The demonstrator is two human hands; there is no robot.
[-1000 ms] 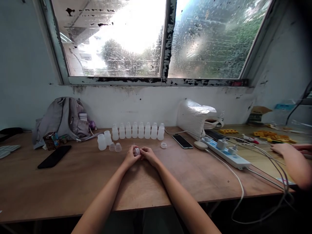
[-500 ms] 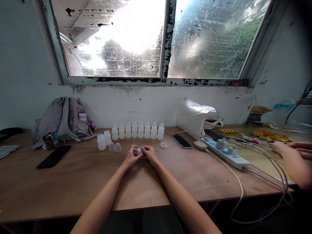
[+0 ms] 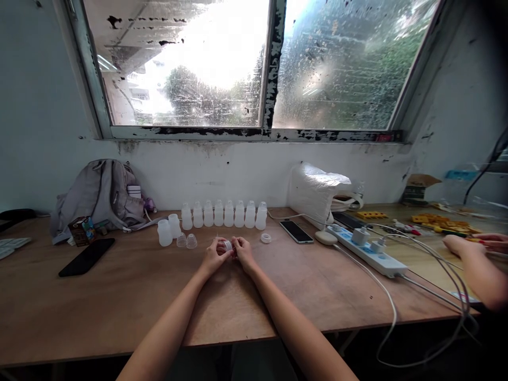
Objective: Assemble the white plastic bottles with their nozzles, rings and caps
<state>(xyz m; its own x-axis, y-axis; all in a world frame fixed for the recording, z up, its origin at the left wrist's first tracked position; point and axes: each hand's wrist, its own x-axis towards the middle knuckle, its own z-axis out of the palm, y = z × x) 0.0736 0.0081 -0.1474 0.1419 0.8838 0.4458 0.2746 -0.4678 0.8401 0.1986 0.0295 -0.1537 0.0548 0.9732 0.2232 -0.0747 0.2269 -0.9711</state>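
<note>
Both my hands meet above the wooden table, in front of a row of several frosted bottles (image 3: 219, 214). Between them is a clear ring-shaped piece (image 3: 227, 245); my left hand (image 3: 215, 255) grips its left side and my right hand (image 3: 243, 252) is closed at its right side. A translucent ring (image 3: 266, 238) lies right of my right hand. To the left, two uncapped frosted bottles (image 3: 165, 233) stand beside two clear dome caps (image 3: 191, 241).
A black phone (image 3: 87, 256) and a grey backpack (image 3: 103, 196) are at the left. Rightward are another phone (image 3: 296, 232), a white bag (image 3: 311, 193), a power strip (image 3: 371, 251) with looping cables, yellow parts (image 3: 442, 222) and another person's hand (image 3: 460, 246).
My right hand's fingers have shifted slightly around the clear piece, which shows a little more. The other person's hand has moved slightly at the far right.
</note>
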